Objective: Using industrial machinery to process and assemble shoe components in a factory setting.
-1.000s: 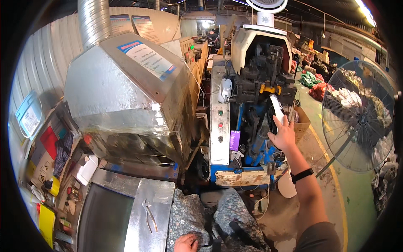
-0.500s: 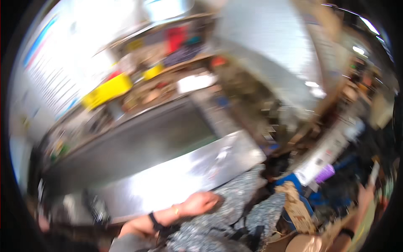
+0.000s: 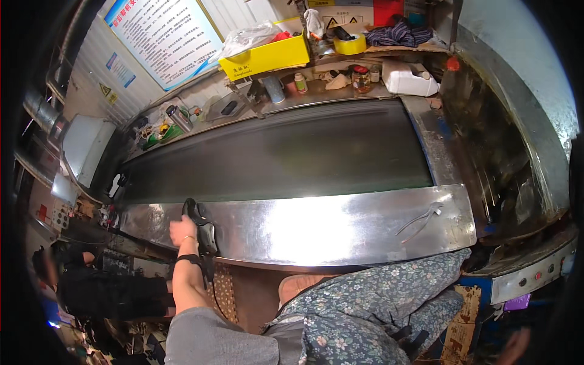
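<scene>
My left hand has its fingers curled against the edge of a black shoe, near the left end of a shiny metal ledge. A second glossy black shoe piece lies right beside it. Beyond the ledge runs a dark conveyor belt, with a small black-and-white item at its far left end. Low at the right rim is my right hand, smeared and dim; its fingers and anything in them cannot be made out.
Thin cords lie on the ledge's right part. Behind the belt stand a yellow box, a steel flask, jars and a white jug. A person in black is at left. A control panel sits at right.
My view has turned and steadied. My left hand has gone from the ledge's front edge leftward to the black shoe. My right hand has dropped toward the lower rim; the pale tool once at it no longer shows.
</scene>
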Action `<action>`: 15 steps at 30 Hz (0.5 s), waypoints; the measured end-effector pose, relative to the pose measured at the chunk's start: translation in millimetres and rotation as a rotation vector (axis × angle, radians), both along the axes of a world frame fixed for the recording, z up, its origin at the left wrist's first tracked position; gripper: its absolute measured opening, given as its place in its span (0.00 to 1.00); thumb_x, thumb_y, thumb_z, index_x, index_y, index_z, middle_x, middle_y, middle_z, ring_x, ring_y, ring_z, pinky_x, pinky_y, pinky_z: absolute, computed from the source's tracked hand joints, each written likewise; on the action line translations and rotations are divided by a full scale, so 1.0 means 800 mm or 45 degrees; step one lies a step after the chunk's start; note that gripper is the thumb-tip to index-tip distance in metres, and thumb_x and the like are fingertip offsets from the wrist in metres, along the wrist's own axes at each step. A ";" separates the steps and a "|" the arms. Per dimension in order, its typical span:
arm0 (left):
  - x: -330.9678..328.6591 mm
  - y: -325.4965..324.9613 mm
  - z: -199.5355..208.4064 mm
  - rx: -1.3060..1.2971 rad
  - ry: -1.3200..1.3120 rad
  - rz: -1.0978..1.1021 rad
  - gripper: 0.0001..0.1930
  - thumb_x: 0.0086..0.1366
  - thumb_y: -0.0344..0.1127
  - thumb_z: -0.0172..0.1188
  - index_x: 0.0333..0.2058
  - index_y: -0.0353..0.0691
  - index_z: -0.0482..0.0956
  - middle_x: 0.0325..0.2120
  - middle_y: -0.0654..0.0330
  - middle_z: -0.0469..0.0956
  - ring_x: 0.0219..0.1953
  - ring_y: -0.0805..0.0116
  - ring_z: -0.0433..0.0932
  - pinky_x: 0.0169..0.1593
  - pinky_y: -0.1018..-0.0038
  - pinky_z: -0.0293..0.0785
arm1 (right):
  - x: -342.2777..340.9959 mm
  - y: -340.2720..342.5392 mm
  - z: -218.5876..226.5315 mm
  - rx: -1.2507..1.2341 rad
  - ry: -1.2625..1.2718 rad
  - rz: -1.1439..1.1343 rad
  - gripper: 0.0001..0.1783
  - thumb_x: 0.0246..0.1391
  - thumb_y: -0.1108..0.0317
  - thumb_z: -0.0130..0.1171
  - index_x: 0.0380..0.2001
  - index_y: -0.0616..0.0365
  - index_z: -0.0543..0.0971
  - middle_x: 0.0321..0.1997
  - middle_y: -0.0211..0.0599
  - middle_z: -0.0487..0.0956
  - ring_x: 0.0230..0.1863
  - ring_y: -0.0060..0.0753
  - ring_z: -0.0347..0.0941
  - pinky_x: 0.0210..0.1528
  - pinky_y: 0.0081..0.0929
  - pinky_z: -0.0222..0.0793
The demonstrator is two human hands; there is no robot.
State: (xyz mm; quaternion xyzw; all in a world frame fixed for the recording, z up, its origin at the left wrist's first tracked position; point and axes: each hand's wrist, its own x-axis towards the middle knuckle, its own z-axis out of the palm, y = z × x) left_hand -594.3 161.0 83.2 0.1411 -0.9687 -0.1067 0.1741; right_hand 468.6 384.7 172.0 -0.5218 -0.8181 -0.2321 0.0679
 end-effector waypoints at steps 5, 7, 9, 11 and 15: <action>0.032 -0.044 -0.035 0.775 -0.519 -0.489 0.39 0.67 0.64 0.46 0.43 0.22 0.79 0.43 0.44 0.80 0.47 0.57 0.79 0.47 0.61 0.74 | -0.208 -0.025 -0.198 -0.393 1.064 -0.610 0.18 0.65 0.67 0.52 0.54 0.65 0.75 0.53 0.54 0.76 0.53 0.48 0.73 0.58 0.38 0.67; 0.077 -0.029 -0.031 1.249 -0.794 -0.698 0.29 0.63 0.50 0.63 0.43 0.20 0.75 0.36 0.48 0.81 0.39 0.70 0.80 0.43 0.74 0.76 | -0.256 -0.010 -0.218 -0.631 0.949 -0.905 0.18 0.65 0.66 0.52 0.53 0.64 0.76 0.53 0.53 0.77 0.53 0.47 0.74 0.58 0.37 0.66; 0.114 -0.012 -0.011 0.160 -0.035 -1.445 0.33 0.56 0.41 0.69 0.55 0.29 0.67 0.47 0.48 0.77 0.46 0.57 0.78 0.50 0.66 0.76 | -0.290 0.007 -0.209 -0.599 1.116 -0.504 0.20 0.65 0.63 0.51 0.53 0.67 0.76 0.53 0.52 0.77 0.53 0.46 0.74 0.55 0.33 0.67; 0.133 0.005 0.010 -0.521 0.327 -1.483 0.47 0.48 0.37 0.71 0.66 0.42 0.57 0.55 0.47 0.71 0.55 0.46 0.72 0.56 0.59 0.72 | -0.315 0.024 -0.183 -0.623 1.153 -0.437 0.19 0.65 0.64 0.51 0.51 0.68 0.76 0.52 0.53 0.77 0.53 0.48 0.74 0.55 0.36 0.67; 0.109 0.023 0.025 -0.001 -0.646 -0.995 0.55 0.45 0.35 0.72 0.70 0.46 0.47 0.56 0.44 0.72 0.52 0.48 0.76 0.54 0.61 0.74 | -0.347 0.045 -0.137 -0.585 1.081 -0.284 0.16 0.64 0.67 0.52 0.47 0.70 0.77 0.48 0.53 0.79 0.49 0.45 0.76 0.52 0.35 0.69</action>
